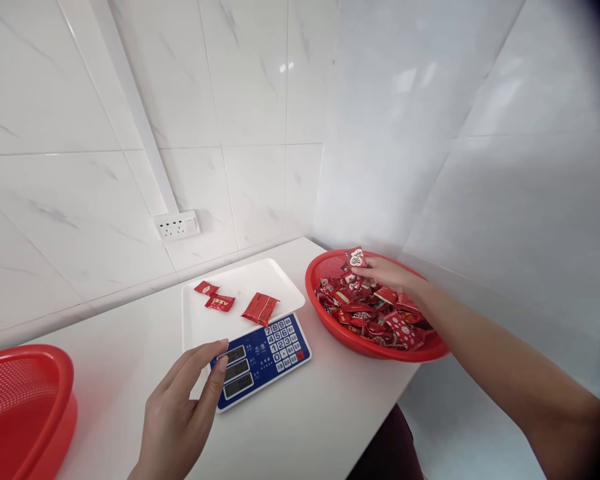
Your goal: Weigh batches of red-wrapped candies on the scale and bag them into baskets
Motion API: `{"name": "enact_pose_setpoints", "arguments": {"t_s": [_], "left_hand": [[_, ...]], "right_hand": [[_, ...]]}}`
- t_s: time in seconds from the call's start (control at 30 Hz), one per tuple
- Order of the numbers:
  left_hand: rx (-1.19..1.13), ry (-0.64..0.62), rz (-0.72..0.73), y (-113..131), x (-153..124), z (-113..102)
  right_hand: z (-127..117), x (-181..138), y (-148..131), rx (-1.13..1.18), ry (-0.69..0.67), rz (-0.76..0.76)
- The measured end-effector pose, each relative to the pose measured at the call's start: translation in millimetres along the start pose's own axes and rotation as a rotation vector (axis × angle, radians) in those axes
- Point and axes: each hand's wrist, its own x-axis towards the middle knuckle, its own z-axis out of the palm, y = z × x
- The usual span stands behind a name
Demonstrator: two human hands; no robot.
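Observation:
In the head view, my right hand (387,273) pinches a small red snack packet (356,257) with white patches, over the far side of a red plastic basket (330,331). Many red-wrapped snack packets (365,310) fill that basket. My left hand (183,400) hovers by the display end of a digital scale (263,357), thumb and forefinger apart and nothing between them. On the scale's white tray (287,293) lie two small red packets, one (220,303) partly against the other (207,288), and a larger square red packet (261,309).
A second red basket (55,407) stands at the left edge, cut off by the frame. The white table (290,427) backs onto a tiled wall (250,87) with a socket (177,225). Another wall rises behind the right basket.

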Motion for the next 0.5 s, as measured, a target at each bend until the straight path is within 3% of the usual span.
{"name": "enact_pose_setpoints", "arguments": {"t_s": [0.27, 0.5], "left_hand": [[-0.005, 0.006, 0.022, -3, 0, -2], [-0.035, -0.006, 0.03, -5, 1, -4]], "right_hand": [[9, -6, -8, -0.189, 0.152, 0.0], [37, -16, -50, -0.2, 0.184, -0.074]]}}
